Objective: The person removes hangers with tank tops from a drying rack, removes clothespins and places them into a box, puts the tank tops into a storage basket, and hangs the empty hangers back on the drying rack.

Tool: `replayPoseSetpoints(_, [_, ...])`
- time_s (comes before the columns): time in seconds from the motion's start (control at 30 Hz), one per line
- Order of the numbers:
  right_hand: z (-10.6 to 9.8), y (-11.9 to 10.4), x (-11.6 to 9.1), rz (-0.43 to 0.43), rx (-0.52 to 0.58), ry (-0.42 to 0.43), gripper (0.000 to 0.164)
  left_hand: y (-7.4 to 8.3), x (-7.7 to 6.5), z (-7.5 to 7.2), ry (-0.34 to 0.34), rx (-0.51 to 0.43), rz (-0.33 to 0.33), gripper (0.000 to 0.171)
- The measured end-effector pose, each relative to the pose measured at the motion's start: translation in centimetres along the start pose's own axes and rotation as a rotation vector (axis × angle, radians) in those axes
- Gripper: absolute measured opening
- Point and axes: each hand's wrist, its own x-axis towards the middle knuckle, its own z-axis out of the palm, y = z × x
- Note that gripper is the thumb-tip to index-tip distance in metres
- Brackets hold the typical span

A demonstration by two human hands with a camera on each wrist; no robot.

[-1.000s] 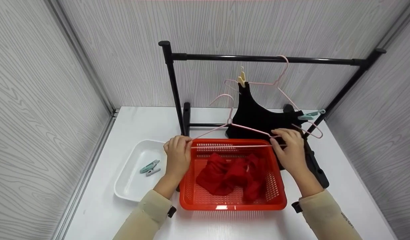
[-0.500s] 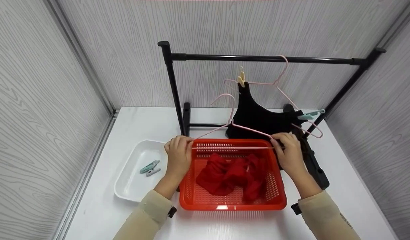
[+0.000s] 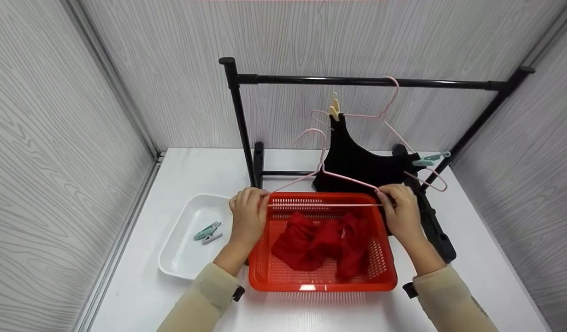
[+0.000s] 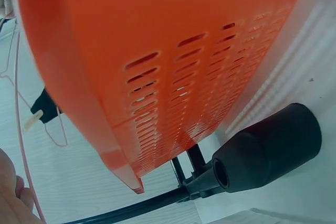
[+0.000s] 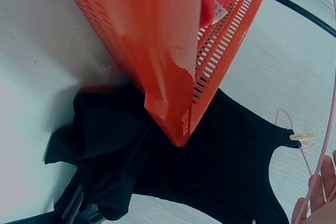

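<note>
A pink hanger (image 3: 350, 179) is stretched between both hands above the red basket (image 3: 322, 287), its hook pointing up and away. The left hand (image 3: 247, 214) pinches the hanger's left end; the right hand (image 3: 402, 210) pinches its right end. Crumpled red cloth (image 3: 318, 242) lies inside the basket. In the left wrist view only part of the left hand (image 4: 16, 195) shows, beside the hanger's pink wire (image 4: 22, 145). The right wrist view has the right fingers (image 5: 317, 190) against the pink wire (image 5: 328, 124).
From the black rack (image 3: 311, 80) hangs another pink hanger (image 3: 394, 92). A black garment (image 3: 357, 159) is clipped to it by a yellow clothespin (image 3: 334, 108) and a teal clothespin (image 3: 428, 159). At left, a white tray (image 3: 173, 249) holds a teal clothespin (image 3: 207, 230) and a grey clothespin (image 3: 212, 238).
The right thumb and fingers have come together on the hanger's right end, where they were further apart. The hanger has shifted very slightly to the right. Basket and rack stay put.
</note>
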Motion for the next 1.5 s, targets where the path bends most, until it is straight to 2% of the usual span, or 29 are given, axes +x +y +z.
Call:
replayPoseSetpoints(0.47, [-0.2,0.1,-0.1,0.021,0.001,0.013,0.010,0.1,0.4,-0.6,-0.016,0.003,-0.021,0.018])
replayPoseSetpoints(0.73, [-0.3,0.2,-0.1,0.022,0.015,0.015,0.006,0.4,1.8,-1.4,-0.030,0.014,0.011,0.021])
replayPoseSetpoints(0.93, [-0.4,0.2,-0.1,0.044,0.005,0.007,0.005,0.8,3.9,-2.3,-0.009,0.022,0.071,0.023])
replayPoseSetpoints(1.1, [-0.5,0.0,0.1,0.047,0.000,0.002,0.005,1.3,6.4,-3.3,0.016,0.032,0.112,0.026])
replayPoseSetpoints(1.3, [-0.5,0.0,0.1,0.052,-0.003,0.013,0.007,1.9,9.9,-4.5,0.038,0.096,0.143,0.029])
replayPoseSetpoints(1.5, [-0.4,-0.1,0.1,0.054,-0.005,0.017,0.008,2.4,12.6,-5.5,0.020,0.159,0.168,0.033])
